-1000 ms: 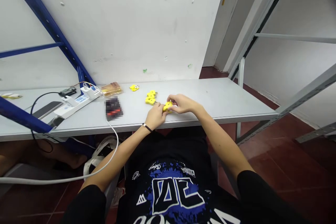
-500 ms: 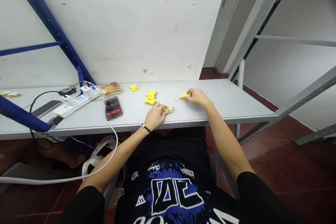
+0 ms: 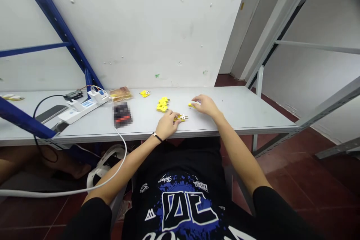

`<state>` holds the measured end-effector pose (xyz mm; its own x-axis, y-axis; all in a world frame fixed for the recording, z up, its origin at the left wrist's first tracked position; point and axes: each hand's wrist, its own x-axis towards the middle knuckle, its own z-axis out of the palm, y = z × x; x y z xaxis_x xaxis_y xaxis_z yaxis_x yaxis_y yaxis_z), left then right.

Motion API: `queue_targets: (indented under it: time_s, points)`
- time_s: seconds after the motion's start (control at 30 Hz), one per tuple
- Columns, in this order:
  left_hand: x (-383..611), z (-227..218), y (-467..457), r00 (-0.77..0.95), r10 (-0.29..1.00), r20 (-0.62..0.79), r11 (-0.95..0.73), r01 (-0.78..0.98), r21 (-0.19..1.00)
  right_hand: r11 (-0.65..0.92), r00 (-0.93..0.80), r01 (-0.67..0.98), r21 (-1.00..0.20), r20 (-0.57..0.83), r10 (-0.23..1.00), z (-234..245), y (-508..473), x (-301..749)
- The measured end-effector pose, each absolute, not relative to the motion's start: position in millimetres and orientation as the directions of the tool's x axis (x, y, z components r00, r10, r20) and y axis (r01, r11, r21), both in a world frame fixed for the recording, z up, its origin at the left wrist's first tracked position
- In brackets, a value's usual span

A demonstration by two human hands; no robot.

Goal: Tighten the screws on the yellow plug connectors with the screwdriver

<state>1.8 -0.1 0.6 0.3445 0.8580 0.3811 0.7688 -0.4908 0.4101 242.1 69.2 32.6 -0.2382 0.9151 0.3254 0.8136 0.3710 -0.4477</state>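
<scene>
My left hand (image 3: 168, 124) rests near the table's front edge, its fingers closed on a yellow two-pin plug (image 3: 181, 117). The plug's white inner part faces up and its metal pins point right. To the right and a little farther back, my right hand (image 3: 206, 104) pinches a thin yellow plug cover (image 3: 191, 105), partly hidden by the fingers. Just beyond my left hand, several yellow plugs (image 3: 162, 105) lie close together. Another yellow plug or pair of plugs (image 3: 144, 93) lies farther back, near the wall.
A white power strip (image 3: 81, 109) with cables and a dark phone (image 3: 51, 114) lie left. A clear bag with brownish contents (image 3: 120, 94) and a blurred black-and-red item (image 3: 122, 115) lie between strip and plugs. A white cable (image 3: 123, 157) crosses by my left arm.
My right hand has shifted left with the yellow cover, toward the plug in my left hand. My left hand keeps its hold, almost still. The view has shifted slightly.
</scene>
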Motion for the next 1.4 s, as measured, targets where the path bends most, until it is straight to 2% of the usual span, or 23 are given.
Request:
queue_targets:
  time_s: [0.17, 0.63, 0.9, 1.03, 1.13, 1.27, 1.33, 1.4]
  points:
    - [1.5, -0.5, 0.9, 0.346, 0.854, 0.39, -0.496, 0.767, 0.407, 0.422, -0.326, 0.817, -0.393, 0.288, 0.9, 26.2, 69.6, 230.9]
    - [1.7, 1.6, -0.5, 0.351, 0.853, 0.386, -0.499, 0.765, 0.407, 0.358, -0.273, 0.859, -0.366, 0.262, 0.925, 15.3, 74.4, 224.6]
    - [1.4, 1.5, -0.3, 0.344, 0.858, 0.382, -0.489, 0.774, 0.403, 0.333, -0.204, 0.841, -0.425, 0.321, 0.925, 16.4, 77.9, 230.9]
    - [1.4, 1.4, -0.4, 0.35, 0.856, 0.382, -0.495, 0.769, 0.405, 0.259, -0.064, 0.841, -0.474, 0.389, 0.919, 29.0, 74.7, 237.1]
    - [1.2, 1.0, -0.1, 0.348, 0.855, 0.383, -0.494, 0.77, 0.403, 0.205, 0.005, 0.831, -0.517, 0.375, 0.927, 40.2, 70.3, 248.3]
    - [0.8, 0.0, 0.4, 0.345, 0.858, 0.38, -0.49, 0.77, 0.408, 0.283, 0.01, 0.666, -0.69, 0.387, 0.922, 53.8, 67.6, 258.8]
    - [0.7, -0.4, 0.4, 0.349, 0.858, 0.376, -0.492, 0.77, 0.407, 0.364, 0.003, 0.495, -0.789, 0.421, 0.907, 60.5, 67.3, 257.1]
    - [0.8, -0.6, 0.3, 0.353, 0.855, 0.379, -0.495, 0.771, 0.4, 0.463, -0.01, 0.248, -0.851, 0.475, 0.88, 66.4, 65.2, 249.7]
